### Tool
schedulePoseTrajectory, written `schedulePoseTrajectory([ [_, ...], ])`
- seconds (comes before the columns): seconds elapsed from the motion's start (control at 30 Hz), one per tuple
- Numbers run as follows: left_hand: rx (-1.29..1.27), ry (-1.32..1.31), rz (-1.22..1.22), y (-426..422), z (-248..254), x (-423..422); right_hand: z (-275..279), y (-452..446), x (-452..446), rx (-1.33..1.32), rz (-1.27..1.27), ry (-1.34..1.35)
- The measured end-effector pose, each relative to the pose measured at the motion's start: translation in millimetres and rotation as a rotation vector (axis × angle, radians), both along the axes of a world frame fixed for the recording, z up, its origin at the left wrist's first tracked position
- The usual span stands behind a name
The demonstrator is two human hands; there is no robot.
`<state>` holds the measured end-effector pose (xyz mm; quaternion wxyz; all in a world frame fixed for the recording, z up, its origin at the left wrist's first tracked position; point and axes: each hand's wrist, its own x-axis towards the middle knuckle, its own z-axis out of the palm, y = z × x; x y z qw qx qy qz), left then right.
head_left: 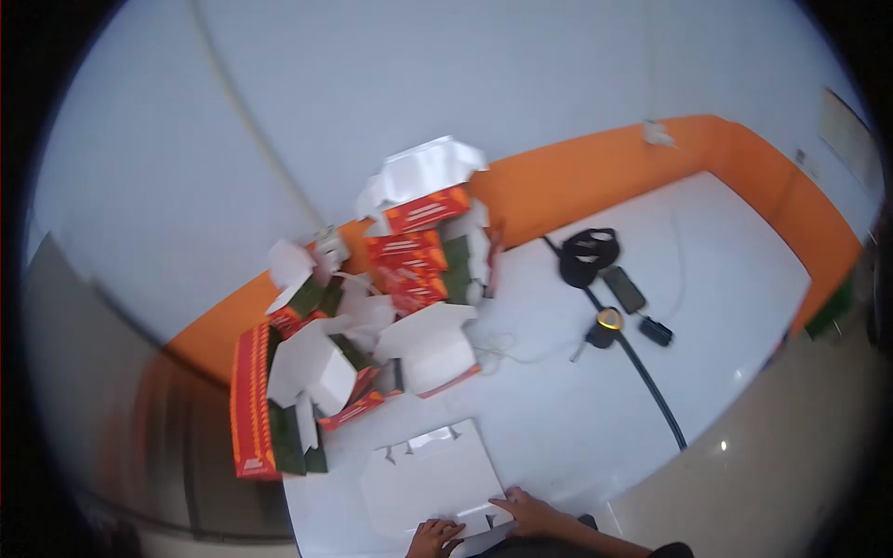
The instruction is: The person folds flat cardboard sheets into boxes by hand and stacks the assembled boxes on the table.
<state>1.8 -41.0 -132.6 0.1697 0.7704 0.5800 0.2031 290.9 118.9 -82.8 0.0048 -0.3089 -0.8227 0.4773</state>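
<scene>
A flat, unfolded white cardboard box (423, 484) lies at the table's near edge, its pale inner side up, with cut tabs and slots at its far and near ends. My left hand (434, 539) has its fingers bent over the near edge of the cardboard. At the near right corner, my right hand (528, 512) grips the cardboard's edge, one finger stretched over its surface. Both hands touch the cardboard; the undersides of the fingers are hidden.
Folded red-and-white boxes (409, 270) stand piled at the back left, others with open lids (433, 349) nearer. A black cap (589, 256), a phone (624, 289), a small black case (656, 331) and a strap (651, 391) lie right. An orange panel (595, 172) borders the table (726, 270).
</scene>
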Motion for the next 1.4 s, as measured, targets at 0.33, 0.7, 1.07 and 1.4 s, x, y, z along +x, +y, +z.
schedulePoseTrajectory([
  [0.33, -0.465, -0.366, 0.143, 27.4, 50.1, -11.4, -38.4, -47.5, 3.2, 0.075, -0.333, 0.279],
  [0.7, -0.453, -0.853, 0.486, 51.3, 101.0, -5.6, 47.7, -36.6, -72.2, 0.542, -0.399, 0.54],
  [1.07, -0.184, -0.499, 0.258, 45.6, 142.3, -8.3, 52.0, -31.9, -88.3, 0.613, -0.075, 0.445],
  [1.4, 0.087, -0.929, 0.52, -32.7, 114.2, 28.3, 87.0, 4.0, -76.8, 0.196, -0.335, 0.405],
])
